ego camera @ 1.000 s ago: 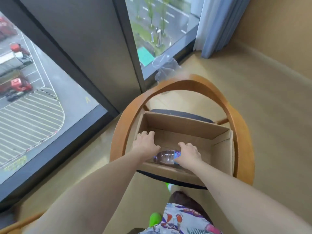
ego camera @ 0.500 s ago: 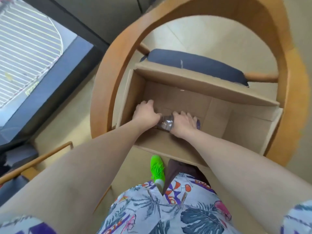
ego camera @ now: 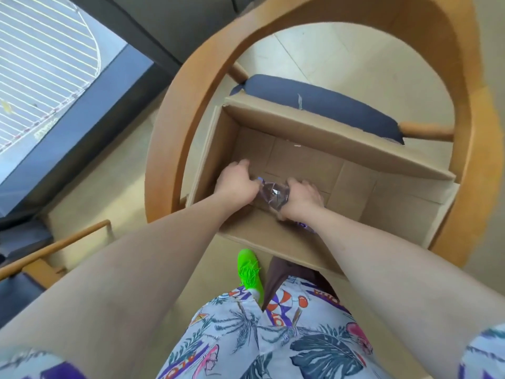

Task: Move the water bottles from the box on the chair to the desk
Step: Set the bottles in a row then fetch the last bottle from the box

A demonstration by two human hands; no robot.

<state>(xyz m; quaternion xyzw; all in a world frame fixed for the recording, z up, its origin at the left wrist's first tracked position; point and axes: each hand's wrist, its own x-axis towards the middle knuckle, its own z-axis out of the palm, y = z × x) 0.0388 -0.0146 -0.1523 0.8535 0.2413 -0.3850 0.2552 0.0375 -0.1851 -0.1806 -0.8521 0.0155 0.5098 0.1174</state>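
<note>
An open cardboard box [ego camera: 355,165] sits on the navy seat of a wooden chair [ego camera: 175,127]. Both my hands are down inside it, near its front wall. A clear water bottle [ego camera: 274,195] lies tilted between them, and a bit of its purple label shows under my right wrist. My right hand [ego camera: 303,199] grips the bottle around its middle. My left hand [ego camera: 236,183] is curled at the bottle's blue-capped end, with its fingers hiding what lies beneath. The rest of the box floor shows bare cardboard. The desk is out of view.
The chair's curved wooden back [ego camera: 451,77] wraps around the box on three sides. A floor-level window [ego camera: 54,77] is at the left, and a second wooden frame [ego camera: 54,244] stands at the lower left. My green shoe [ego camera: 248,269] is on the floor in front of the chair.
My view has dropped closer over the box. Both hands have closed in around the bottle, and its capped end has lifted toward my left hand.
</note>
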